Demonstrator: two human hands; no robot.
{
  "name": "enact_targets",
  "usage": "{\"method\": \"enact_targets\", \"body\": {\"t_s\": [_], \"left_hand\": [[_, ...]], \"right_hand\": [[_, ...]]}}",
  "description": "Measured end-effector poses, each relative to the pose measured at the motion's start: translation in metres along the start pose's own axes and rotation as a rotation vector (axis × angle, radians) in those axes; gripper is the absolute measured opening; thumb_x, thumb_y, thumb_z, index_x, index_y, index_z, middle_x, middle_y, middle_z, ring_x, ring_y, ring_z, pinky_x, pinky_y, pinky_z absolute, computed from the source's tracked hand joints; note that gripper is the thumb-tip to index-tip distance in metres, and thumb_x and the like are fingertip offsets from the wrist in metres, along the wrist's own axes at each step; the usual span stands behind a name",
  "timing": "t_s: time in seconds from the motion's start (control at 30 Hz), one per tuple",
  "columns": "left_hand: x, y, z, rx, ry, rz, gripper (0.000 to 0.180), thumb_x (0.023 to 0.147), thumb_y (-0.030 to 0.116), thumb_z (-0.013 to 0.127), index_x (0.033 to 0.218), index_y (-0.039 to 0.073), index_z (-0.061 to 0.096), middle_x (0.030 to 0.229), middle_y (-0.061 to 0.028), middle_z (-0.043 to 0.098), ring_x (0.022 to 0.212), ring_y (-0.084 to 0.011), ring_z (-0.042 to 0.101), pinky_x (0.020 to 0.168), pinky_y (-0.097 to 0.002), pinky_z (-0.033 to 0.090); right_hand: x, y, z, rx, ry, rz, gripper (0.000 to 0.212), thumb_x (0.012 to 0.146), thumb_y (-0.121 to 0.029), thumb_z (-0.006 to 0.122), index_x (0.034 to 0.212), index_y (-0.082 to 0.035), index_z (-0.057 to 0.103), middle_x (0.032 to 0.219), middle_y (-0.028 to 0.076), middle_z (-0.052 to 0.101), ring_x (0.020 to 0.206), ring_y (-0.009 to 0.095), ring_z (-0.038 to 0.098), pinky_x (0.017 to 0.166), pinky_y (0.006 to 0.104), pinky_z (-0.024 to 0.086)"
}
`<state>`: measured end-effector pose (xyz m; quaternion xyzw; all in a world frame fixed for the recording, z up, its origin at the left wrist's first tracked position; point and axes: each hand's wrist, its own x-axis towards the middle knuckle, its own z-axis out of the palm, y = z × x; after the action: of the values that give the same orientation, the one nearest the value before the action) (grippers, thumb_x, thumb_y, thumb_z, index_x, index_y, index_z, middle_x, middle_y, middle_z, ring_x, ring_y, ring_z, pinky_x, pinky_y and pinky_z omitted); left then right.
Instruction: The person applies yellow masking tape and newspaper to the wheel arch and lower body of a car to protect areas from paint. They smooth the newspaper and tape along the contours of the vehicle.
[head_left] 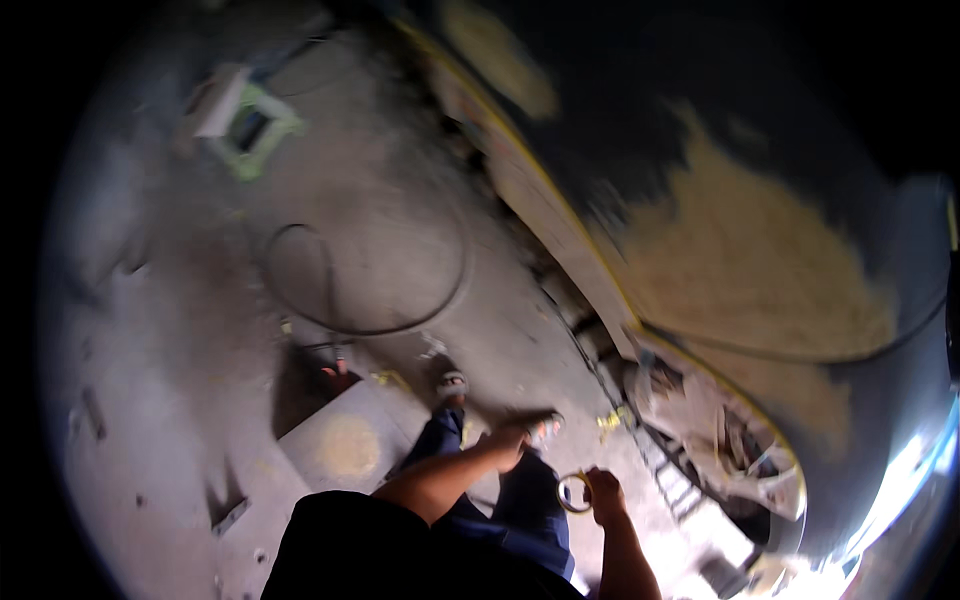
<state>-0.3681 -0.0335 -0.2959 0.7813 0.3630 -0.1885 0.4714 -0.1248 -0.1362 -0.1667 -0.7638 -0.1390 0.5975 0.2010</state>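
The whole view is blurred and dim. The right hand (pixel 603 494) is closed around a small ring (pixel 573 492), which juts left of its fingers; what the ring is made of is hard to make out. The left hand (pixel 512 440) hangs up and left of the ring, apart from it; whether its fingers are curled or loose I cannot tell. Beyond both hands, 2 feet (pixel 452 384) stand on the grey floor (pixel 150 350). A cable (pixel 370 328) loops farther out. A green-edged square frame (pixel 255 125) lies far off, smeared. Right of the fingers rises a dark car body (pixel 740 260) with tan patches.
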Motion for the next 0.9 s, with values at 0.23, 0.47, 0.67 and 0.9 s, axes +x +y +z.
{"method": "enact_targets", "body": {"t_s": [0.23,0.47,0.67,0.9], "left_hand": [[-0.184,-0.111,-0.07,-0.293,-0.06,-0.254,0.061,0.089,0.048,0.054,0.124,-0.001,0.061,0.125,-0.0275,0.061,0.12,-0.04,0.057,0.1,-0.0484,0.046],[-0.227,-0.186,-0.129,-0.348,0.034,-0.333,0.07,0.089,0.053,0.052,0.127,-0.004,0.057,0.126,-0.0277,0.06,0.118,-0.042,0.057,0.1,-0.0463,0.046],[-0.214,-0.234,-0.217,-0.368,0.158,-0.371,0.067,0.092,0.052,0.05,0.13,-0.002,0.055,0.131,-0.0251,0.057,0.122,-0.0411,0.054,0.103,-0.0451,0.043],[-0.242,-0.323,-0.349,-0.594,0.574,-0.718,0.051,0.093,0.044,0.052,0.122,0.004,0.062,0.126,-0.0221,0.061,0.119,-0.0388,0.057,0.1,-0.0462,0.046]], "right_hand": [[-0.014,-0.105,0.062,0.502,-0.195,0.182,0.037,0.101,-0.042,0.05,0.085,-0.009,0.051,0.065,0.0,0.042,0.052,0.015,0.045,0.053,0.0362,0.046],[0.004,-0.187,0.137,0.144,-0.342,0.336,0.022,0.098,-0.016,0.054,0.108,0.003,0.055,0.096,0.019,0.065,0.081,0.031,0.069,0.071,0.0414,0.061],[0.154,-0.231,0.172,-0.884,-0.384,-0.613,0.029,0.094,-0.026,0.059,0.097,0.003,0.063,0.076,0.015,0.068,0.062,0.025,0.067,0.053,0.0347,0.055],[0.177,-0.423,0.255,-0.139,-0.12,-0.299,0.019,0.088,-0.018,0.063,0.1,-0.003,0.064,0.074,0.008,0.07,0.064,0.021,0.07,0.052,0.0315,0.054]]}}
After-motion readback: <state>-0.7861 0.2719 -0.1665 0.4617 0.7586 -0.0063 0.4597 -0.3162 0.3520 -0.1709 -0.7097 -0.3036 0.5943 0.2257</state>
